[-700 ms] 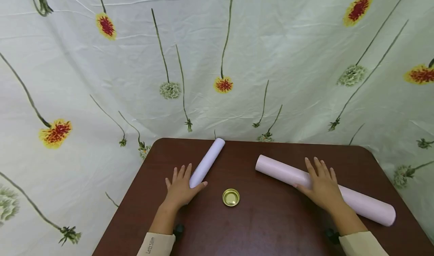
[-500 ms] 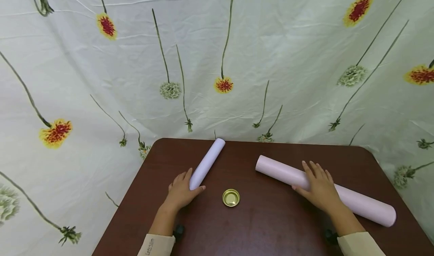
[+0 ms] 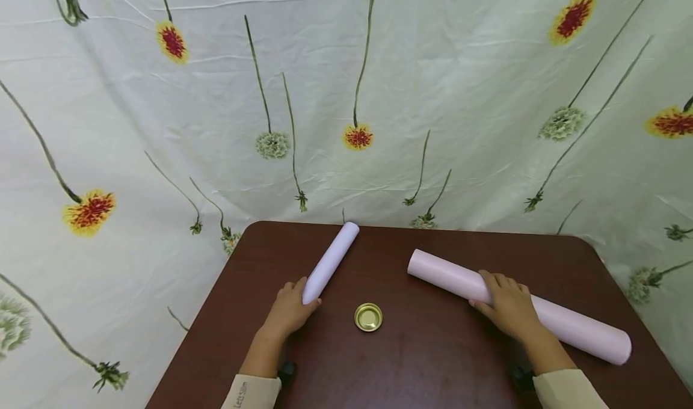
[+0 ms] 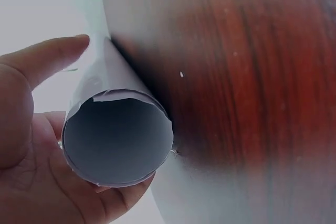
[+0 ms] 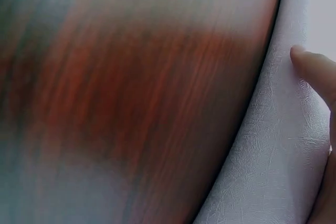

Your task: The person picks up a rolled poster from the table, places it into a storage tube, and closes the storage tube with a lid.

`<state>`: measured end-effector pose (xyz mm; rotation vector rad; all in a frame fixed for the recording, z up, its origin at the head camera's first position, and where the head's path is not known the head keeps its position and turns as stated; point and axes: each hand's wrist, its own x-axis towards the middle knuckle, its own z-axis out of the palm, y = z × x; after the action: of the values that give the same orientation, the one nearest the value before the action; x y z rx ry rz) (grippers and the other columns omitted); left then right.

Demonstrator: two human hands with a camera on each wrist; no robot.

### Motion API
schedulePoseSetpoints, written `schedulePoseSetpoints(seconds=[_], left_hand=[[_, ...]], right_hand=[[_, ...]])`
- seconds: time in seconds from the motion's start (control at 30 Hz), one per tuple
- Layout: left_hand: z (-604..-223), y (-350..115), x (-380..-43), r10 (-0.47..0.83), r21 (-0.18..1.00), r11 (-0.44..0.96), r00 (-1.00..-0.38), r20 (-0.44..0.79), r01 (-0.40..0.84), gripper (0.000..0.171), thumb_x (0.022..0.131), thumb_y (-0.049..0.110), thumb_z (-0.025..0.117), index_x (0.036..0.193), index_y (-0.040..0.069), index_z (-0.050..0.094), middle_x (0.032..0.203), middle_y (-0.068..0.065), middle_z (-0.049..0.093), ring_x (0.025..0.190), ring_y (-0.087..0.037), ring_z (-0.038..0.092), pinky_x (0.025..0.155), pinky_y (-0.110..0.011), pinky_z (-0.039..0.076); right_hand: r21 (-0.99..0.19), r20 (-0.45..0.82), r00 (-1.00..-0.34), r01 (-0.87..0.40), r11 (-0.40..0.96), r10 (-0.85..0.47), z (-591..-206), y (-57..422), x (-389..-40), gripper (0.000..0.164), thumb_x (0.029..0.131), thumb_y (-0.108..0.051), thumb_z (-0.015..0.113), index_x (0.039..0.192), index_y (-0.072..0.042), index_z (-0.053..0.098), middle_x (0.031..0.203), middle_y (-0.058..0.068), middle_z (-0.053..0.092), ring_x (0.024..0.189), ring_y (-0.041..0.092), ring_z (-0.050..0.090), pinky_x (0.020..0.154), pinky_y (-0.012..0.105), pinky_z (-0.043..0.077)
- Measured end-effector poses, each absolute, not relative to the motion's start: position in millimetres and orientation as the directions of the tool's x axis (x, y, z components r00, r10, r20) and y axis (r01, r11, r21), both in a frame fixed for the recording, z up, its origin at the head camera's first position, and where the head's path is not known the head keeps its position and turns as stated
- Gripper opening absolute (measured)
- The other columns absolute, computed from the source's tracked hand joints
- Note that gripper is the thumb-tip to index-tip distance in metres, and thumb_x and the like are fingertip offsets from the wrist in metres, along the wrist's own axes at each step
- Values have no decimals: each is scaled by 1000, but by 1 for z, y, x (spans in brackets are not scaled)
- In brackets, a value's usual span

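Note:
A thin white paper roll (image 3: pixel 331 262) lies slanted on the left of the table. My left hand (image 3: pixel 287 308) is at its near end, fingers curled round one side. In the left wrist view the hollow end of the paper roll (image 4: pixel 118 140) faces the camera, its rim slightly torn, and the thumb (image 4: pixel 63 53) stands out beside it. On the right lies a thicker pale pink roll (image 3: pixel 582 329) with a finely wrinkled surface. My right hand (image 3: pixel 509 307) grips it from above near the middle, fingers bent over the far side, thumb on the near side.
Between the hands a small round gold dish (image 3: pixel 369 317) sits on the dark reddish-brown table (image 3: pixel 411 361). A pale flowered cloth (image 3: pixel 325 96) hangs behind the table and at its sides. The white roll's far end reaches the back edge.
Both hands have drawn their spread fingers in and lowered onto the rolls, curling round them. The rolls and the gold dish have stayed in place.

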<state>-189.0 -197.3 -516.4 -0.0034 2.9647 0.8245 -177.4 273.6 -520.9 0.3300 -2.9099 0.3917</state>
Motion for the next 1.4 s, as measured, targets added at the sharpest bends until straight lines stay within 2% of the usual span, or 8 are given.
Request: schedulePoseSetpoints(seconds=[0.2,0.67,0.83,1.2,1.4], left_hand=[[-519,-199,-191,9,504,863,-999,-53,-19,65,94,21,69,148,-5,44,134,-31,53,121,-47,54,97,-61,48],[-518,-197,-190,-11,485,874,-999,-44,-31,70,89,18,74,146,-8,44,132,-31,54,120,-48,54,95,-61,49],[-517,-197,-189,-15,483,875,-999,-38,-31,66,86,15,74,142,-10,48,126,-30,57,116,-47,56,92,-60,50],[-513,-197,-189,-37,492,869,-998,-42,-53,60,85,11,72,138,-8,52,118,-28,60,108,-46,58,86,-61,51],[-514,-198,-191,-53,495,866,-997,-47,-69,58,87,11,69,140,-6,51,122,-28,61,111,-46,59,88,-62,50]], right_hand=[[-265,179,-967,-227,937,-183,-518,271,-178,70,88,-37,77,143,-6,47,127,24,60,118,45,55,91,65,38],[-272,155,-975,-196,942,-159,-517,270,-178,73,88,-37,77,147,-7,45,130,24,59,121,46,52,94,66,37],[-258,133,-978,-191,947,-161,-517,269,-178,79,88,-37,77,152,-7,41,133,25,57,121,47,52,93,66,38],[-277,121,-981,-178,944,-150,-514,269,-181,75,84,-32,81,145,-5,48,131,27,58,118,49,54,87,66,39],[-278,147,-976,-198,940,-162,-514,268,-178,73,84,-31,82,145,-6,49,129,27,59,117,48,54,89,66,38]])
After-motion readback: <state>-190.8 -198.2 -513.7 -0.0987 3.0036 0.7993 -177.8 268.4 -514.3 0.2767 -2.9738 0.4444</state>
